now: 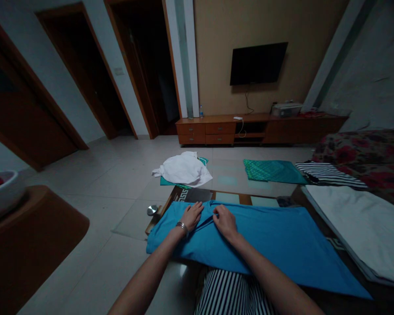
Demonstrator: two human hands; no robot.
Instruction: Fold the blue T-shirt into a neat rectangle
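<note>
A bright blue cloth point(282, 245) lies spread over the near end of a glass-topped low table point(236, 199). My left hand point(192, 216), with a bracelet at the wrist, rests flat on the cloth's upper left part, fingers together. Close beside it, my right hand point(225, 221) presses on the cloth and seems to pinch a fold at its far edge. Both hands touch the blue cloth near its far edge.
A crumpled white garment point(184, 168) on a teal cloth, a folded teal cloth point(272, 170) and a striped garment point(328, 173) lie farther along the table. A white cloth point(364, 223) and floral sofa point(364, 153) are at right. A TV cabinet point(236, 129) stands against the wall. A bowl point(3, 192) sits at left.
</note>
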